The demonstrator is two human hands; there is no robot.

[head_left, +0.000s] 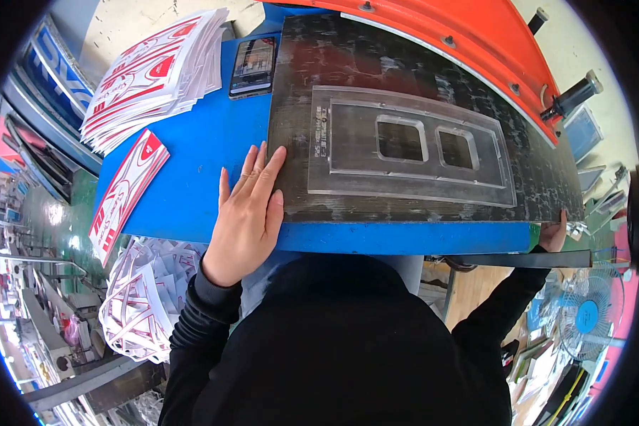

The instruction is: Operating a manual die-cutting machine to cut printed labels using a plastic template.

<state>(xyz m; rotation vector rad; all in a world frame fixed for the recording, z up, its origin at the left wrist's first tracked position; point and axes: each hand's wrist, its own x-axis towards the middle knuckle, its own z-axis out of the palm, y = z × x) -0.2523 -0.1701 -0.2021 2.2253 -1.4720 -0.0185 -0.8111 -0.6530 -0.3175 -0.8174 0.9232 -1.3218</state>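
Observation:
A dark scuffed board (419,202) lies on the blue work surface (163,199), bearing a clear acrylic template (341,181) with two rounded openings. My left hand (252,206) rests open at the board's left edge, fingertips touching it, fingers lying flat. My right hand (552,233) grips the board's near right corner, partly hidden under it. Left of the board are a phone (252,67), a stack of red-and-white printed sheets (149,74) and a smaller printed strip pile (128,192).
An orange-red press frame (490,42) with black knobs rises behind the board. A heap of paper offcuts (142,298) sits below the surface on the left. A fan (586,316) stands at lower right. Machinery (46,298) fills the far left.

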